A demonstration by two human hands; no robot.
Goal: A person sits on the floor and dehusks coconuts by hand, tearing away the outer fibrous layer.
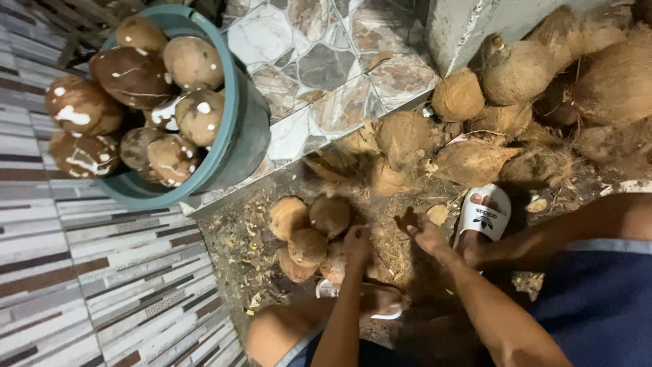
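Left hand reaches down, fingers on husked coconuts clustered on ground just left of it; grip unclear. Right hand near right, fingers spread, empty, over husk debris. Left hand nearer. Full bucket far left.

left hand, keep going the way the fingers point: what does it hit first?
Likely the small cluster of round brown husked coconuts on the dirt: the left hand points up-left and looks already against the nearest one. Depth is unclear. The teal plastic tub lies well beyond.
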